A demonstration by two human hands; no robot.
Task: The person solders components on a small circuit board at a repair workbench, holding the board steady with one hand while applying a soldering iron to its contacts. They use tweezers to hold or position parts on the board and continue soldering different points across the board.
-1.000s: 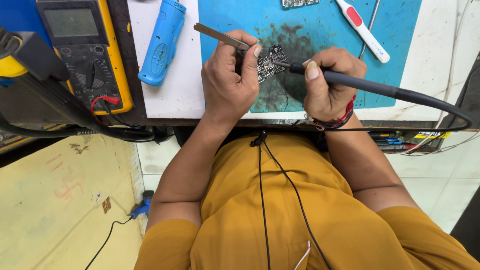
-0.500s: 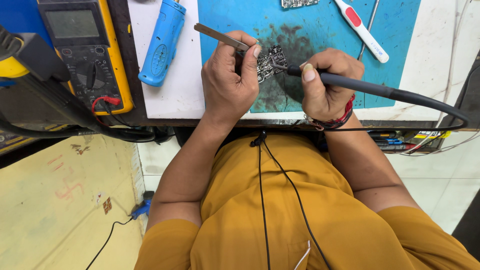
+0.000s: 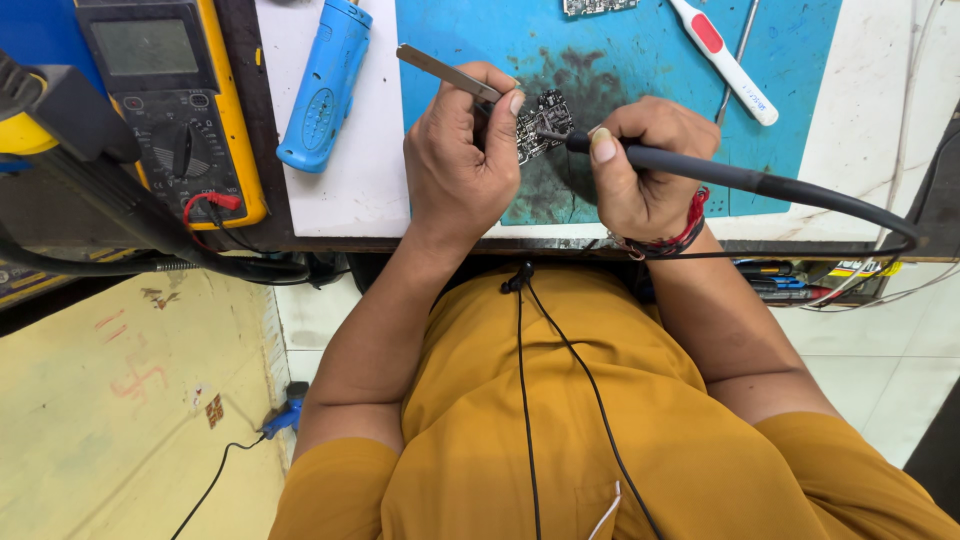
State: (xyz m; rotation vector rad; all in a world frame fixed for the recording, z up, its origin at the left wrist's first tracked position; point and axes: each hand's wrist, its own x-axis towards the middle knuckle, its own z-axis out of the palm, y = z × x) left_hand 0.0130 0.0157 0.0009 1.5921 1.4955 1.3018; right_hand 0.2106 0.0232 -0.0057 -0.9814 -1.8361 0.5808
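A small dark circuit board (image 3: 541, 122) lies on a stained blue work mat (image 3: 640, 60). My left hand (image 3: 462, 160) grips metal tweezers (image 3: 445, 72), whose tips reach the board's left edge behind my fingers. My right hand (image 3: 640, 165) holds a black soldering iron (image 3: 720, 176) like a pen, its tip touching the board from the right. The iron's thick black cable runs off to the right edge of the bench.
A yellow multimeter (image 3: 165, 100) with red lead sits at the left, a blue handheld tool (image 3: 325, 85) beside it on a white sheet. A white and red pen-like tool (image 3: 722, 58) and another circuit board (image 3: 598, 6) lie farther back. Cables hang under the bench edge.
Both hands stay on the board. The soldering iron tip has shifted only slightly against the board; the tweezers hold their place.
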